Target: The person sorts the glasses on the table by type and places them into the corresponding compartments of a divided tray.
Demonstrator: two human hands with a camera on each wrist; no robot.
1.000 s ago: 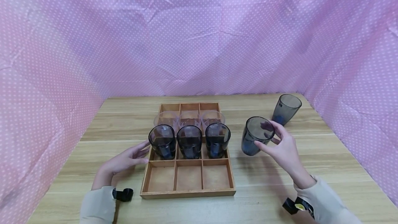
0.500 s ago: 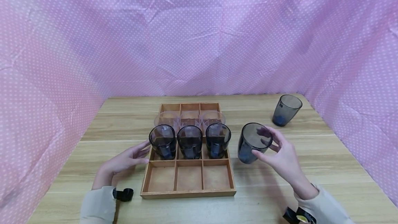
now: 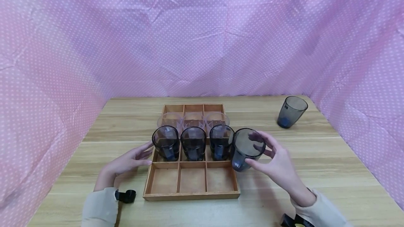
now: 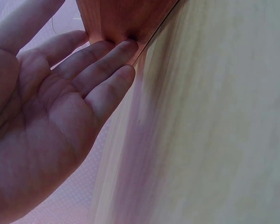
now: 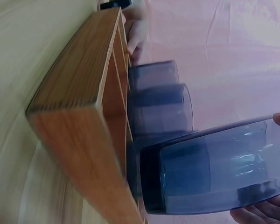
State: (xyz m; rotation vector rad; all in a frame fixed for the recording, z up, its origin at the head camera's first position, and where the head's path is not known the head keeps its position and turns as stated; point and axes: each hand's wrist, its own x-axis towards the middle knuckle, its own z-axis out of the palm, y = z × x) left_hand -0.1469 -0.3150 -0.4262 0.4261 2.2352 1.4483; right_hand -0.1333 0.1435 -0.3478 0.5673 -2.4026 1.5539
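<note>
In the head view my right hand (image 3: 279, 165) grips a smoky grey glass (image 3: 241, 153) by its sides, thumb at the front and fingers behind. That glass hangs tilted over the right edge of a wooden compartment tray (image 3: 191, 197); the right wrist view shows its thick dark base (image 5: 151, 182) close to the tray wall. Three more grey glasses stand in the middle row, the left one (image 3: 165, 144) nearest my left hand (image 3: 129, 162). With extended fingers, my left hand touches the tray's left side, seen also in the left wrist view as a wooden wall (image 4: 123, 18).
Three clear glasses, one of them the middle clear glass (image 3: 193, 120), stand in the row behind the grey ones. Another grey glass (image 3: 291, 112) stands at the back right of the wooden table (image 3: 271, 199). A pink dotted cloth (image 3: 202, 45) hangs around the table.
My right hand has carried the grey glass leftward and toward the front, from beside the tray to its right edge. My left hand stays where it was.
</note>
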